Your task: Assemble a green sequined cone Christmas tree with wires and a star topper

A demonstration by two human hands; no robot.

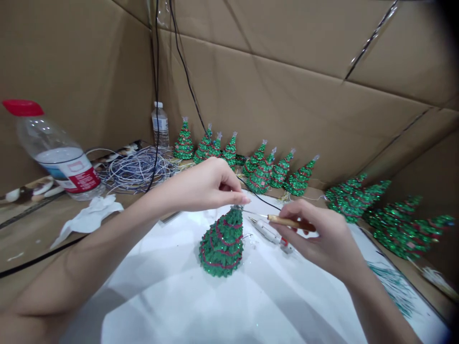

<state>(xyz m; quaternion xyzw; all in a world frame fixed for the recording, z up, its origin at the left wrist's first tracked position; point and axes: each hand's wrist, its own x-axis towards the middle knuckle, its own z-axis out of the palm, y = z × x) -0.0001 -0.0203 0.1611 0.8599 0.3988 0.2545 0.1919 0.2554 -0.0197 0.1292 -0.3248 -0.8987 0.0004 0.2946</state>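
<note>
A small green glittery Christmas tree (222, 241) with red garland stands upright on a white sheet (172, 296) in the middle. My left hand (206, 185) pinches the tree's tip, fingers closed on it. My right hand (319, 234) holds a wooden-handled pointed tool (287, 222), its metal tip aimed at the top of the tree. A white pen-like object (268, 232) lies on the sheet just beneath the tool.
Several finished trees (258, 167) line the cardboard back wall; more lie at the right (398, 224). A tilted water bottle with red cap (57, 157), a second bottle (160, 125), coiled wire (138, 167), crumpled tissue (89, 215) and black cables (36, 258) sit at the left.
</note>
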